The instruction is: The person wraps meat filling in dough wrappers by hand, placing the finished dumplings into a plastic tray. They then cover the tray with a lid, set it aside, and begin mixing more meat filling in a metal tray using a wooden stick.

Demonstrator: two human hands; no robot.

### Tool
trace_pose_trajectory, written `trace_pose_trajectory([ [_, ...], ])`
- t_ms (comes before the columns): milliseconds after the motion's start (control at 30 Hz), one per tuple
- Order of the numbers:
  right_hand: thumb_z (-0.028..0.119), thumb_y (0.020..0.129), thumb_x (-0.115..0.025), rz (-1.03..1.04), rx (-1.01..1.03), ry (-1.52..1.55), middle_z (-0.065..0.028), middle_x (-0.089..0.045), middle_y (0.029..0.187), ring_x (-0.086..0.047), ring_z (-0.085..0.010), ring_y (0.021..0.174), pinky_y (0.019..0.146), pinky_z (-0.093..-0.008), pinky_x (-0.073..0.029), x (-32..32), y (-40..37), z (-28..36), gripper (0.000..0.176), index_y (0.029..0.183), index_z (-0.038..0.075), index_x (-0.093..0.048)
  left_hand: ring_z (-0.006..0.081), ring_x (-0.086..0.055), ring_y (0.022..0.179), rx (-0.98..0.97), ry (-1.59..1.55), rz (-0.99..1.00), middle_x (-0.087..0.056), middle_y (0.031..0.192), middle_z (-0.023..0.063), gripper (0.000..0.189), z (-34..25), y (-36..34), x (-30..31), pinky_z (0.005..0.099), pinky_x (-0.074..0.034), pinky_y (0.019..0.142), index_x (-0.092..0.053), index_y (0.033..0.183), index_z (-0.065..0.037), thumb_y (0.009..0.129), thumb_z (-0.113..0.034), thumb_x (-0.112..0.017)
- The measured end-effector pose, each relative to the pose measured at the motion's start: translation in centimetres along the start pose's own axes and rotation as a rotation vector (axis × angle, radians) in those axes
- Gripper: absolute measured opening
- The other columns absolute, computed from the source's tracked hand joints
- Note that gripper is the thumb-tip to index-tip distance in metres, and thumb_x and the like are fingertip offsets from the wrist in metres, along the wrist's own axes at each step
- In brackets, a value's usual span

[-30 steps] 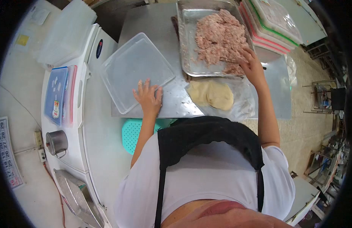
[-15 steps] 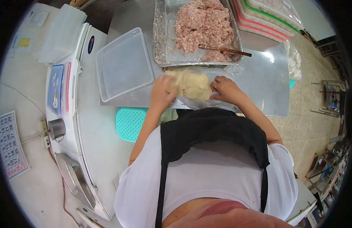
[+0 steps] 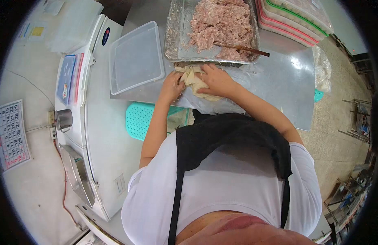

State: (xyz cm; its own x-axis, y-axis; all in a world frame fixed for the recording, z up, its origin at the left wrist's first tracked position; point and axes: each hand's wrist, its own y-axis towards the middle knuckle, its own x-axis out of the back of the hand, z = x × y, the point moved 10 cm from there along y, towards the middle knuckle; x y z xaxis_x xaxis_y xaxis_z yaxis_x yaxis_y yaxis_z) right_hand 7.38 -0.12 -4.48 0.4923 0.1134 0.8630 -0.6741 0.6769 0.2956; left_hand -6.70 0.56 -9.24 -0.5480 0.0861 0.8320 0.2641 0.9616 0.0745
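Observation:
A pale stack of dough wrappers lies on a clear plastic sheet on the steel table, just in front of the metal tray. My left hand pinches the stack's left edge. My right hand covers its right side, fingers curled on the wrappers. The tray holds pink minced meat with a brown stick resting across it.
An empty clear plastic box sits left of the tray. Stacked lidded containers stand at the back right. A white chest freezer with a metal cup runs along the left. A teal perforated stool is below the table edge.
Both hands closed in on the wrapper stack: the left hand left the clear box, the right hand left the meat tray. Now they grip the stack from both sides.

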Motion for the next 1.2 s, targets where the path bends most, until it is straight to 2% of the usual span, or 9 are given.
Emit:
trace_pose_trajectory([
  [200,0.017,0.083,-0.061,-0.047,0.007,0.176,-0.0122,-0.057,0.099,-0.057,-0.0315,0.093,0.08,-0.0393,-0.049,1.1,-2.0,-1.8,0.025,0.105,0.006,-0.061,0.0284,-0.058,0.088,0.276,-0.278,-0.233,-0.058,0.092,0.014,0.029,1.2,-3.4,4.4,0.0364,-0.049,0.073,-0.061,0.1,0.0,0.071,-0.006,-0.06],
  [300,0.015,0.084,-0.059,-0.165,-0.212,0.305,-0.0137,-0.06,0.098,-0.059,-0.0328,0.092,0.081,-0.0397,-0.048,5.1,-4.4,-3.5,0.024,0.105,0.004,-0.06,0.0252,-0.058,0.087,0.184,-0.357,-0.28,-0.057,0.098,0.0138,0.031,-1.6,-2.4,6.1,0.0334,-0.05,0.068,-0.06,0.103,-0.001,0.073,-0.008,-0.061],
  [367,0.014,0.085,-0.058,-0.122,-0.466,0.326,-0.0158,-0.06,0.102,-0.059,-0.0344,0.092,0.083,-0.0404,-0.047,5.7,-6.4,-5.4,0.024,0.107,0.003,-0.059,0.0286,-0.056,0.093,-0.101,-0.368,-0.207,-0.055,0.106,0.0148,0.038,-5.5,-1.2,5.1,0.0366,-0.049,0.076,-0.058,0.11,-0.004,0.073,-0.012,-0.066],
  [467,0.008,0.082,-0.06,-0.011,-0.441,0.159,-0.0153,-0.059,0.106,-0.058,-0.0337,0.097,0.084,-0.0397,-0.047,5.0,-8.1,-5.2,0.027,0.109,0.003,-0.058,0.0316,-0.053,0.101,-0.448,-0.206,-0.069,-0.055,0.108,0.0153,0.041,-11.0,-0.1,2.5,0.0405,-0.045,0.087,-0.059,0.114,-0.005,0.075,-0.012,-0.068],
  [600,0.01,0.08,-0.06,0.016,-0.471,0.036,-0.0139,-0.057,0.108,-0.055,-0.0329,0.099,0.083,-0.042,-0.048,3.2,-9.2,-2.8,0.03,0.11,0.006,-0.057,0.035,-0.049,0.102,-0.551,-0.233,0.032,-0.053,0.107,0.0142,0.04,-10.4,0.2,-1.2,0.0432,-0.041,0.09,-0.06,0.112,-0.005,0.075,-0.017,-0.069],
  [767,0.006,0.077,-0.061,-0.155,-0.496,-0.085,-0.0143,-0.055,0.097,-0.056,-0.0334,0.089,0.079,-0.0429,-0.048,1.6,-8.0,-3.3,0.025,0.102,0.006,-0.057,0.0341,-0.055,0.089,-0.382,-0.351,0.082,-0.057,0.098,0.0164,0.036,-5.0,1.4,-1.4,0.0386,-0.046,0.08,-0.061,0.111,-0.006,0.079,-0.02,-0.067],
  [867,0.011,0.08,-0.06,-0.001,-0.536,-0.006,-0.0121,-0.058,0.092,-0.058,-0.0328,0.087,0.076,-0.0423,-0.049,2.0,-7.5,-3.7,0.024,0.103,0.008,-0.057,0.0327,-0.058,0.084,-0.419,-0.341,0.159,-0.06,0.094,0.0157,0.033,-4.2,0.9,-0.5,0.0376,-0.048,0.075,-0.063,0.111,-0.009,0.08,-0.021,-0.066],
  [1033,0.028,0.084,-0.06,0.259,-0.492,-0.202,-0.0079,-0.063,0.09,-0.06,-0.031,0.087,0.07,-0.0424,-0.051,3.9,-6.6,-1.0,0.023,0.096,0.008,-0.06,0.0325,-0.059,0.092,-0.418,-0.248,0.068,-0.061,0.103,0.0164,0.031,-7.2,0.6,2.9,0.0385,-0.048,0.078,-0.063,0.112,-0.008,0.083,-0.02,-0.063],
  [1200,0.026,0.083,-0.061,0.117,-0.455,-0.274,-0.0087,-0.063,0.09,-0.061,-0.0293,0.087,0.07,-0.0413,-0.051,8.2,-3.9,-3.3,0.021,0.094,0.008,-0.062,0.0335,-0.057,0.099,-0.319,-0.076,-0.08,-0.059,0.11,0.0163,0.025,-4.3,0.6,4.0,0.0387,-0.047,0.082,-0.063,0.105,-0.006,0.081,-0.014,-0.062],
])
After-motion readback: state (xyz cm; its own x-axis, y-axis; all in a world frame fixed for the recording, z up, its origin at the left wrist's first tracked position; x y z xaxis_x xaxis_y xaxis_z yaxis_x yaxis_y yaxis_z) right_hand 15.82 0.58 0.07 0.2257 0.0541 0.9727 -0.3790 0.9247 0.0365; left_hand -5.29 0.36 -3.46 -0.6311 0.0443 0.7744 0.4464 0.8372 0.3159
